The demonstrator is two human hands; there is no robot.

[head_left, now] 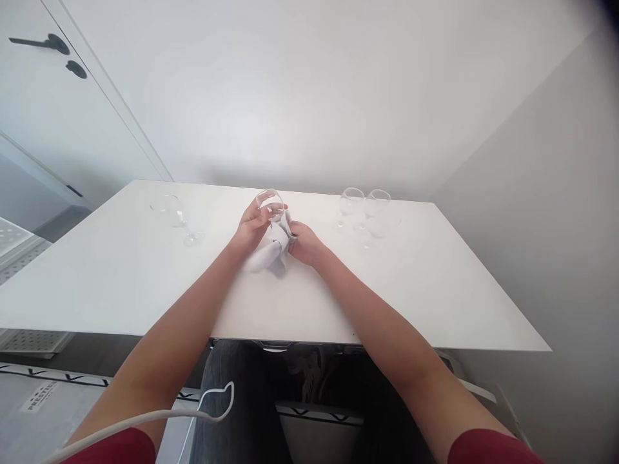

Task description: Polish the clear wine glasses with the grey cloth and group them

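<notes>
The wine glass (pixel 271 195) is between your two hands, raised just above the middle of the white counter (pixel 425 283), its rim tipped toward the wall. Your left grip (pixel 253 227) is curled around the bowl, fingers spread along the clear side. Your right grip (pixel 305 243) is pinching a white cloth (pixel 275 248), bunched against the lower part of the glass, with its loose end draping down toward the counter. The cloth hides the stem and foot, so you cannot tell how far your right fingers reach around them.

Expect the glass to be light, rigid and brittle, with a thin wall that won't forgive a hard squeeze. Bare glass is likely slick under your fingertips, so cup the bowl broadly rather than pinching the rim. The joint of bowl and stem is probably the weakest place: support both ends together and don't twist one against the other. The cloth looks soft and limp; it should cushion your hold, though it may slide on the glass, so take it in folds.

Mind the transparent neighbours: one stemmed glass (pixel 193 238) is well apart on your left, and a cluster of wine glasses (pixel 378 203) is on your right, easy to overlook against the white.
</notes>
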